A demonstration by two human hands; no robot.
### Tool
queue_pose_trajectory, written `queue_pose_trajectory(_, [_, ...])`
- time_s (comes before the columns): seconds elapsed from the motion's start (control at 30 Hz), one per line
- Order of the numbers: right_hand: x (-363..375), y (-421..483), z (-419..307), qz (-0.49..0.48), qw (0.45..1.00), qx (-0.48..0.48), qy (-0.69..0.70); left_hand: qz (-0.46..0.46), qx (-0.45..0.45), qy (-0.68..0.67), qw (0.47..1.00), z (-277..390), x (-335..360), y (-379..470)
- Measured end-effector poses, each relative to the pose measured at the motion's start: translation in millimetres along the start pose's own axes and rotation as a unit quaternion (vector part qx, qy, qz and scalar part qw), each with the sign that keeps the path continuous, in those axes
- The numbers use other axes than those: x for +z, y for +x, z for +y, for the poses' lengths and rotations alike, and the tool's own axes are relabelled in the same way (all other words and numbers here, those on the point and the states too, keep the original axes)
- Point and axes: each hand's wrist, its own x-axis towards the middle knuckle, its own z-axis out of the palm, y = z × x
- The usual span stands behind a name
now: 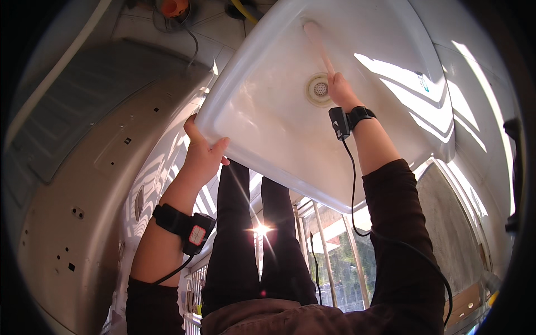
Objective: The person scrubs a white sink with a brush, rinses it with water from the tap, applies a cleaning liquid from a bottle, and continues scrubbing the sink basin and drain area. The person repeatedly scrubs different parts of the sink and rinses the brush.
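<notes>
In front of me is a white utility sink (268,121), with a round strainer drain (320,88) in its basin. My left hand (203,153) grips the sink's near left corner, its thumb lying on the rim. Over the basin, right beside the drain, my right hand (341,90) is closed around the near end of a slim, pale pink stick-like tool (319,46). The tool's wider far end lies by a dark spot on the basin's far side. What kind of tool it is cannot be made out.
A metal appliance panel (113,159) with small holes stands to the left, near a pale hose (54,79). An orange object (174,7) lies beyond on the tiles. Cables run from both wrist devices. Barred windows (335,247) let in strong sunlight.
</notes>
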Motion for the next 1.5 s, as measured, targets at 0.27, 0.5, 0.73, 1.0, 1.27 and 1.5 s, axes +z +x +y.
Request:
queue_pose_trajectory(0.27, [9.7,-11.7,4.1,-0.127,0.957,-0.143,-0.216,0.005,0.012,-0.013,1.000,2.8,-0.1,0.9])
queue_pose_trajectory(0.5, [24.7,-9.1,2.1,-0.111,0.983,-0.071,-0.126,-0.004,0.018,-0.013,1.000,-1.5,0.4,3.2])
queue_pose_trajectory(0.73, [32.2,-40.8,10.1,-0.243,0.917,-0.179,-0.262,-0.004,0.011,-0.018,1.000,-0.6,0.8,2.4])
queue_pose_trajectory(1.0, [-2.0,-10.1,-10.9,-0.175,0.893,-0.215,-0.355,-0.001,0.003,-0.014,1.000,1.9,1.4,1.5])
queue_pose_trajectory(1.27, [5.1,-18.8,-9.4,-0.232,0.882,-0.191,-0.364,-0.002,0.002,-0.003,1.000,2.5,1.4,2.0])
queue_pose_trajectory(1.5, [-11.9,-21.9,-30.4,-0.237,0.875,-0.201,-0.371,0.004,0.013,0.006,1.000,2.3,0.6,2.5])
